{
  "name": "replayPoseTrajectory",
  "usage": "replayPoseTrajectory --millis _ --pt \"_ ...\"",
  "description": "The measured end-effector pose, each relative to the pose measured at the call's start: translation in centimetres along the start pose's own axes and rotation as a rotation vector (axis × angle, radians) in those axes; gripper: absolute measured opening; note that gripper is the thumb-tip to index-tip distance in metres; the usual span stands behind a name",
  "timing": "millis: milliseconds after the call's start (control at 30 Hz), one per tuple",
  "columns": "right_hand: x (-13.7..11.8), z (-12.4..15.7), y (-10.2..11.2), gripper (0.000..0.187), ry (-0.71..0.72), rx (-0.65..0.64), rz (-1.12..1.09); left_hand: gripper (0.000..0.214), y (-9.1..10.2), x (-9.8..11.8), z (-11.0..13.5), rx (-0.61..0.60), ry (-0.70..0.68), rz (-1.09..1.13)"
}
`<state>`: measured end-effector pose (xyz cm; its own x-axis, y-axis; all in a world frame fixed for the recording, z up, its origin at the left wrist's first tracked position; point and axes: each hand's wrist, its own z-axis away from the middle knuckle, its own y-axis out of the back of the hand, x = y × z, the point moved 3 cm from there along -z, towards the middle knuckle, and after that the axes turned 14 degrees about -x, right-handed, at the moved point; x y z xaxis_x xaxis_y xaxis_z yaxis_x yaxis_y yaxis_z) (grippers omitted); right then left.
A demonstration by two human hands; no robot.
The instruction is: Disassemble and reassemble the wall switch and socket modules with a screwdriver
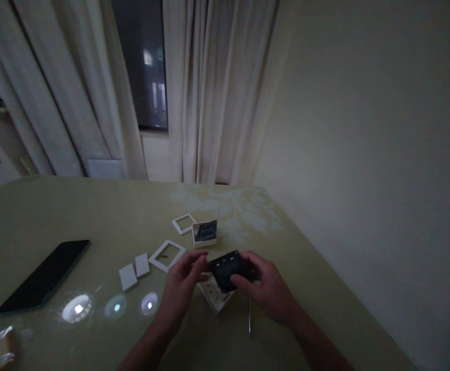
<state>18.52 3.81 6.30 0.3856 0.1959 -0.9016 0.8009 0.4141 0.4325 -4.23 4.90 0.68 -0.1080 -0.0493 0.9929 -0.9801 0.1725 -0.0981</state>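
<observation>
Both hands meet over a small black boxy part [228,268] just above the table. My left hand [180,286] pinches its left edge with curled fingers. My right hand [265,288] grips its right side, thumb on the front. Under the black part lies a white square piece [217,299], partly hidden by my hands. A thin metal tool [250,317] lies on the table below my right hand.
On the glossy green table [93,216] lie two white square frames [166,255] [184,223], a white box with dark contents [204,233], two small white tiles [134,271] and a black phone [45,275]. Curtains and a dark window stand behind; a wall runs along the right.
</observation>
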Motion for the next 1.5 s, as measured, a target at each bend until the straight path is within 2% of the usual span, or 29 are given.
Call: replayPoseTrajectory --millis 100,200,300,500,600,667,733,900,967,1033,1167,1333,1500 --pt "1.0 -0.8 0.0 0.032 0.012 0.13 0.023 0.055 1.7 -0.1 -0.9 0.037 -0.004 -0.138" --pt "1.1 -1.6 -0.5 0.03 0.011 0.057 0.1 0.051 2.0 -0.5 -1.1 -0.004 -0.011 -0.26" --pt "0.7 -1.8 -1.1 0.031 0.076 -0.033 0.192 0.049 1.1 -1.3 -0.7 -0.056 -0.024 -0.323" --pt "2.0 -1.3 -1.7 0.029 0.135 -0.037 0.25 0.047 0.2 -2.3 -0.4 -0.111 -0.003 -0.395" --pt "2.7 -0.8 -2.0 0.036 0.173 -0.115 0.304 0.043 0.1 -2.0 0.0 -0.161 -0.002 -0.43" --pt "3.0 -0.5 -2.1 0.041 0.188 -0.176 0.336 0.041 -0.1 -1.6 0.5 -0.197 -0.041 -0.497" --pt "3.2 -0.4 -2.1 0.044 0.17 -0.175 0.357 0.041 -0.6 -1.5 1.1 -0.246 -0.125 -0.616" --pt "3.7 -0.7 -1.9 0.032 0.172 -0.18 0.362 0.079 -2.2 -2.0 1.9 -0.397 -0.296 -0.975" --pt "3.6 -0.7 -2.0 0.025 0.206 -0.196 0.369 0.08 -2.2 -2.0 1.9 -0.407 -0.291 -1.067" --pt "3.6 -0.7 -2.0 0.026 0.217 -0.181 0.364 0.079 -1.7 -1.8 1.7 -0.415 -0.249 -1.115" --pt "4.0 -0.6 -1.8 0.032 0.16 -0.117 0.334 0.078 0.3 -1.4 1.4 -0.345 -0.18 -1.192" --pt "4.6 -0.8 -1.8 0.028 0.129 -0.089 0.327 0.046 1.7 -1.8 0.8 -0.188 -0.181 -1.319" --pt "4.8 -1.0 -1.6 0.025 0.116 -0.073 0.319 0.047 2.6 -1.3 0.6 -0.133 -0.103 -1.378"
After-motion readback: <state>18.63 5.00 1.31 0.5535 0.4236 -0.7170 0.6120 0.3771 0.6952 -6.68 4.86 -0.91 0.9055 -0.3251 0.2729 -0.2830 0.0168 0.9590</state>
